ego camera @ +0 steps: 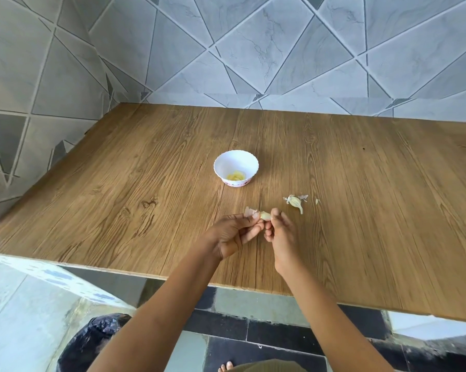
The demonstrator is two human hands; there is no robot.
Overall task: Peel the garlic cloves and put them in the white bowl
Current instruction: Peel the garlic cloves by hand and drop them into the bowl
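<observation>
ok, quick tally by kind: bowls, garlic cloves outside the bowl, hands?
Bowls: 1, the white bowl
Cloves outside it: 2, the held clove and the loose clove
Hands: 2, left hand and right hand
Total: 5

Both hands (230, 234) (280, 232) pinch a garlic clove (265, 216) near the white bowl (236, 167).

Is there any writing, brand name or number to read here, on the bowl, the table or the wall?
No readable text in this view.
white bowl: a red band round its foot, seemingly a pattern; too small to show any letters.
table: wood grain only.
wall tiles: lines and veining, no signs.
garlic clove, pinched between the left hand and the right hand: unmarked.
</observation>
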